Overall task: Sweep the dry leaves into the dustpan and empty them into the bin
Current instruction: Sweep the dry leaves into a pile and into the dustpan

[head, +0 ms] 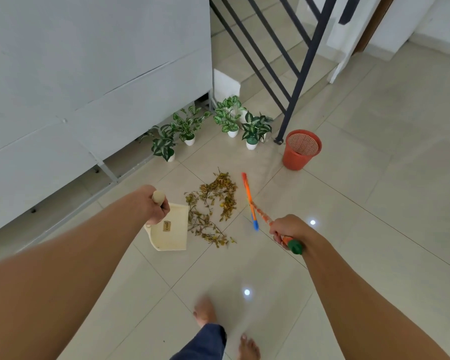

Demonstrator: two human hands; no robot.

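Head view, looking down at a tiled floor (374, 203). Left hand (155, 206) is closed around the handle (158, 197) of a cream dustpan (170, 235), rounded knob of the handle sticking out above the fist. Dustpan sits low on the floor, its open edge facing right toward the dry leaves (213, 206). Small label on the pan's back wall, text too small to read.

Right hand (287, 229) is closed around the broom handle (261, 215), gripping just below the green end cap (295, 246). Handle is orange with a pattern. Broom head (249, 201) is orange with a blue tip, blurred, just right of the leaf pile; cannot tell if it touches the floor.

Leaves are loose in a curved pile between dustpan and broom head, the nearest ones just beside the pan's edge, none visible inside the pan. Some twigs are mixed in.

Orange mesh bin (300, 150) stands upright on the floor beyond the broom, near the foot of a dark stair railing (302, 81), well apart from the leaves. Four potted plants (231, 120) in white pots line up past the pile, beside a grey wall panel (89, 74). Bare feet (204, 311) and a blue trouser leg show at the bottom edge.
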